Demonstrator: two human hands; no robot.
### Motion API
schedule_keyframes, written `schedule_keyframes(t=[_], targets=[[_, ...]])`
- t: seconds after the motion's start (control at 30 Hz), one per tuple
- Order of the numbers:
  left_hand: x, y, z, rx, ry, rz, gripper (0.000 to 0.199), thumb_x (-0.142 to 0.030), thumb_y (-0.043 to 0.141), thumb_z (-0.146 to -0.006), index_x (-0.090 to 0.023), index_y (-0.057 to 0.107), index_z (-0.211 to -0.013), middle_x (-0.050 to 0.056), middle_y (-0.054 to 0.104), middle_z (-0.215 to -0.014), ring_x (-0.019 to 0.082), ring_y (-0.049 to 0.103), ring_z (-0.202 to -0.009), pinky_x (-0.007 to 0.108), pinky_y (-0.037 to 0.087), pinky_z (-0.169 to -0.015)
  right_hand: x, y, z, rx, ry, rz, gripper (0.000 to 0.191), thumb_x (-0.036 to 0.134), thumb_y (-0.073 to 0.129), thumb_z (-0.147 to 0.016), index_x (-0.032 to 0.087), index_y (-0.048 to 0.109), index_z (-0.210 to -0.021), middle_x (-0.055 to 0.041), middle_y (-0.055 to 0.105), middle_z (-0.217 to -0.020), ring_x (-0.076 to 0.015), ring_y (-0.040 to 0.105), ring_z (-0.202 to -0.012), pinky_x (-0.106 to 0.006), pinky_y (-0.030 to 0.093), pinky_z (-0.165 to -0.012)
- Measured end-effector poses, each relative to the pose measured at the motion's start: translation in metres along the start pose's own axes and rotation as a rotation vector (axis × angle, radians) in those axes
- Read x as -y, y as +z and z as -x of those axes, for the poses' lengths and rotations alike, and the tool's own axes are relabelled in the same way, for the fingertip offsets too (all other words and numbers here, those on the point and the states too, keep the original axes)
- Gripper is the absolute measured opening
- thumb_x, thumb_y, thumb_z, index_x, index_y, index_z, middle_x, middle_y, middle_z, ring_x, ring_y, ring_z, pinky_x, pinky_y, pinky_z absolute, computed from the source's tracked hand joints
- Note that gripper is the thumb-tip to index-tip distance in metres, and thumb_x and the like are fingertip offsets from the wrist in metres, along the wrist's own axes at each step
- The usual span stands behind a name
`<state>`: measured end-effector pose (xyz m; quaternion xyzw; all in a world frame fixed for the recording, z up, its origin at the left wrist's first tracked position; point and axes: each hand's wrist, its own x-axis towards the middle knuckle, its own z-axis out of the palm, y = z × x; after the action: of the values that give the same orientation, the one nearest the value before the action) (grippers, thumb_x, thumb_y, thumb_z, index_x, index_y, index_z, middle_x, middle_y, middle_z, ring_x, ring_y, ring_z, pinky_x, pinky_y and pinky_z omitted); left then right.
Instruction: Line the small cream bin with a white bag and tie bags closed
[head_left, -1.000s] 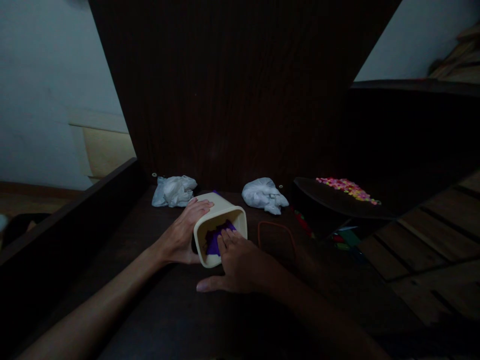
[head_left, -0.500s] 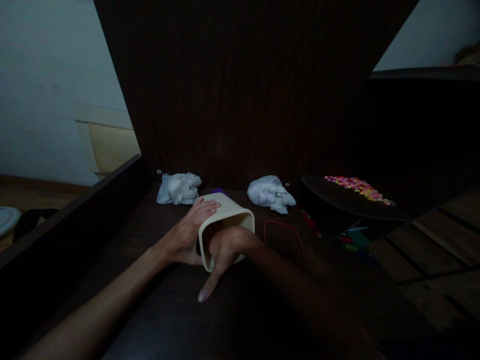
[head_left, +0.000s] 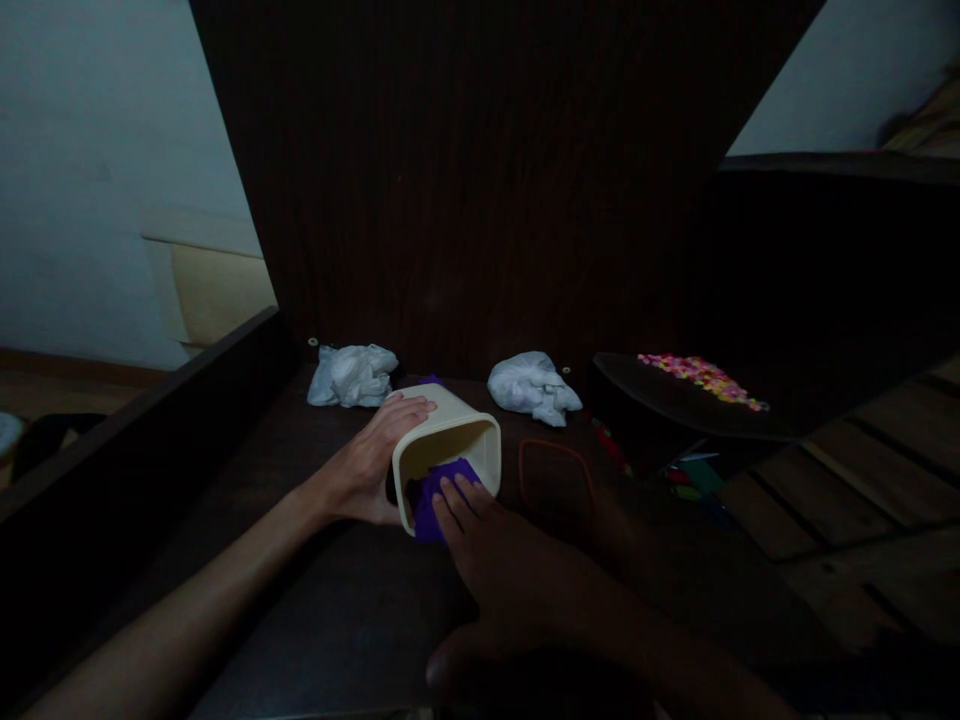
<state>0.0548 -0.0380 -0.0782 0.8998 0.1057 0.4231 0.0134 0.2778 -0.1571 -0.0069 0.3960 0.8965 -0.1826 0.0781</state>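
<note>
The left hand (head_left: 369, 462) grips a cream tub (head_left: 451, 408) tipped on its side. The right hand (head_left: 510, 565) is open, fingers flat on purple cloth (head_left: 428, 510) at the tub's mouth, beside the left hand.

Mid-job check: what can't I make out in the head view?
In the head view:
Cream container, far inside: hidden by shadow and the purple material.
Left hand, thumb tip: hidden behind the container.
Right hand, palm: hidden by the hand's back.
Left white bag and right white bag, any contents: hidden by crumpled folds.
Red and green items: too dark and small.
</note>
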Motion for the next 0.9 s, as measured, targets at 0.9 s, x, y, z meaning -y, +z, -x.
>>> schedule_keyframes(t=[0.9], targets=[[0.001,0.001,0.002,0.02,-0.006,0.015,0.119,-0.053,0.088,-0.067,-0.019,0.02,-0.158,0.026,0.048,-0.148,0.044,0.045,-0.14,0.071,0.028,-0.119,0.0,-0.01,-0.029,0.051,-0.138,0.092,0.131,0.067,0.08,-0.07,-0.015,0.021,-0.154,-0.0398,0.018,-0.159,-0.0472,0.017,-0.153,-0.051,0.021,-0.126]])
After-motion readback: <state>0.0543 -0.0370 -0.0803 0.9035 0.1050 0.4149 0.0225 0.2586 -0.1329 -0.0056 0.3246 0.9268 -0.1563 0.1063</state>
